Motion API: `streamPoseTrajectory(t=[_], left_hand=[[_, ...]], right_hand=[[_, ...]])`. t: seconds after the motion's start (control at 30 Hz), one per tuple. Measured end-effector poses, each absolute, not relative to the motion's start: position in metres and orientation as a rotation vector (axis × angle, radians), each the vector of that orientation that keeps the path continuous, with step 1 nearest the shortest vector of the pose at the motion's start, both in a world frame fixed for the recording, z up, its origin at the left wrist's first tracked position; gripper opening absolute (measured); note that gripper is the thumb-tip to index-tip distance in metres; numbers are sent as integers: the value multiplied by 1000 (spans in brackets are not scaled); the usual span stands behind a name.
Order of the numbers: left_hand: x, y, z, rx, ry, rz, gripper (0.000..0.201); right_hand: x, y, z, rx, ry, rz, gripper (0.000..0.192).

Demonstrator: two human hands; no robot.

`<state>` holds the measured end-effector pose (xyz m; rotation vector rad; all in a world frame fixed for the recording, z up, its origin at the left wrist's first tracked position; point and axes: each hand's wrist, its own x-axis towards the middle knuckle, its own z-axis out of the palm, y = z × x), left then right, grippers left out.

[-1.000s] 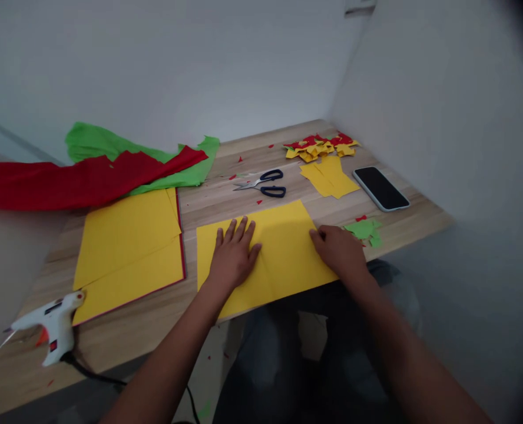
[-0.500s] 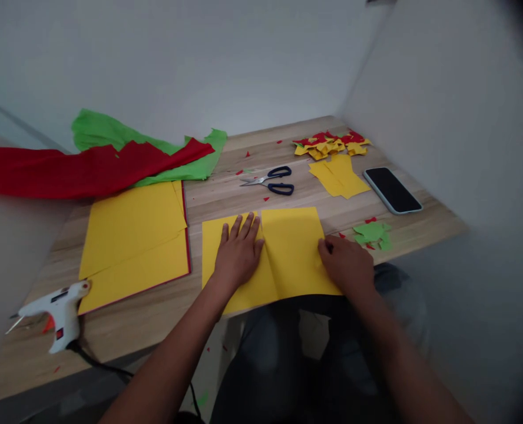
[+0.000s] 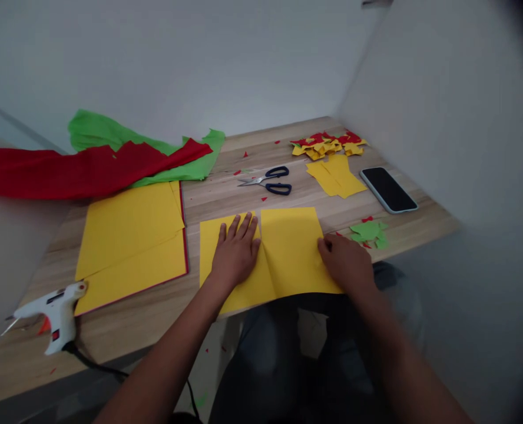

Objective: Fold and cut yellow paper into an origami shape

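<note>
Glue gun point(image 3: 49, 315): lies on its side at the desk's point(image 3: 164, 321) near left edge, cord trailing off the front. It is well apart from both hands and out of the working area.

Crepe point(image 3: 80, 168): a red strip laid over a green one along the back left, by the wall. It is pushed back, which leaves the front of the desk free.

Yellow stack point(image 3: 129, 238): flat sheets with a red edge showing beneath, just left of the working sheet and not touching it. The stack sits within easy reach of the left hand.

Left hand point(image 3: 235, 253): open, palm down, fingers spread and flat on the sheet point(image 3: 292, 247). It presses beside a vertical crease line, apparently to pin the paper against sliding.

Sheet: yellow, at the front centre of the desk, its near edge overhanging slightly above the lap. The right portion looks folded over, its upper edge standing a little higher than the left part's.

Scissors point(image 3: 268, 179): closed, just beyond the sheet, untouched.

Right hand point(image 3: 345, 263): knuckles up, fingers curled at the sheet's right edge. Whether it pinches the paper or merely bears down cannot be told.

Offcuts point(image 3: 330, 145), yellow strips point(image 3: 336, 176), green scraps point(image 3: 370, 231) and a phone point(image 3: 389, 189): grouped at the right, away from the fold.
</note>
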<state>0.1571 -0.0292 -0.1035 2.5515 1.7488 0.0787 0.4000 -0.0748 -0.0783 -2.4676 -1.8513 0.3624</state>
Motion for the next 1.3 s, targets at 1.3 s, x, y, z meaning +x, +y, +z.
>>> streamPoseTrajectory(t=[1.3], left_hand=[[158, -60, -99, 2539, 1757, 60, 58]], right_hand=[[392, -81, -79, -2538, -1795, 285, 40]])
